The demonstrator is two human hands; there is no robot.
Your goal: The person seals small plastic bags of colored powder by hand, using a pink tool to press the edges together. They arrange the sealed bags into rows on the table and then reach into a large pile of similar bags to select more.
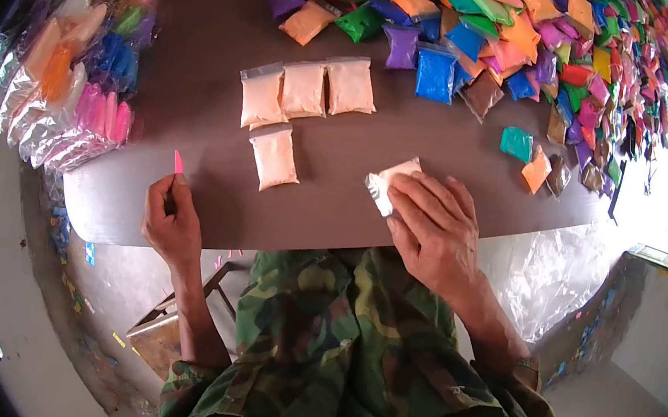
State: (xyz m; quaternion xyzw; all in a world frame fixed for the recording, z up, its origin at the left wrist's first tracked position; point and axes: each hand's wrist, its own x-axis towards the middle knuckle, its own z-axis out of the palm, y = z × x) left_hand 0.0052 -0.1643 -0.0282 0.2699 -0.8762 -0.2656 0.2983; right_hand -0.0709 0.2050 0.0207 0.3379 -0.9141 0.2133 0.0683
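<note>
My left hand (173,218) is closed in a pinch over the table's front edge. A small pink pointed plastic tool (179,163) sticks up from its fingers; the rest of it is hidden in the grip. My right hand (432,225) lies over a clear packet of pale peach filling (383,183), its fingers bent around it against the tabletop. Between the hands and farther back, three similar peach packets (304,88) lie side by side in a row. Just below them is one more peach packet (274,157), apart from both hands.
The brown table (201,67) carries a large heap of colourful packets (490,28) at back right. Long bags of coloured material (76,68) are stacked on the left. A teal packet (516,142) and an orange packet (536,169) lie near the right edge. Clear plastic (542,276) hangs below.
</note>
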